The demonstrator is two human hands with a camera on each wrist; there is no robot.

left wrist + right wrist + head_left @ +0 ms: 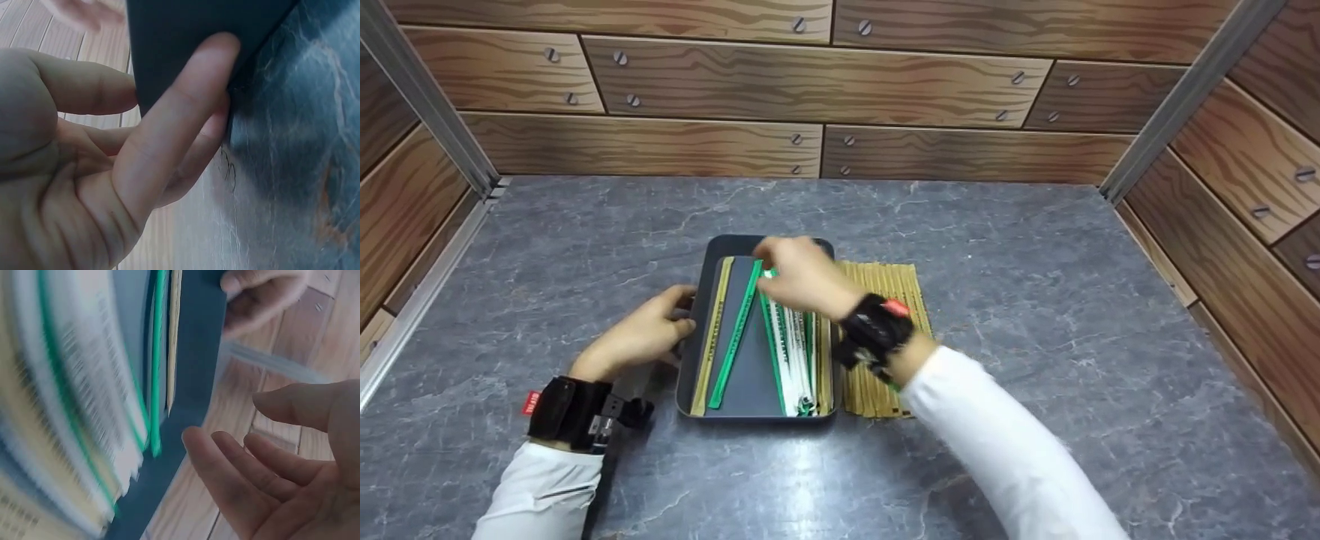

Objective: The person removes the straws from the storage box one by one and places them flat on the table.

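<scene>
A dark grey rectangular tray (754,364) holds long, narrow printed strips: a gold strip (712,337) at its left, a slanted green strip (736,334) beside it, and several white, green and gold ones bunched along the right side. My left hand (641,330) touches the tray's left outer wall; in the left wrist view its fingertips (222,48) rest against that wall. Over the far end of the tray is my right hand (802,276), covering the strips' upper ends. The right wrist view shows its fingers (225,486) apart, with nothing between them.
Right of the tray, several gold strips (885,277) lie side by side on the grey marbled table (1035,360), partly under the right wrist's strap. Wood-patterned panels (810,82) stand at the back and both sides, with metal rails (1155,97) in the corners.
</scene>
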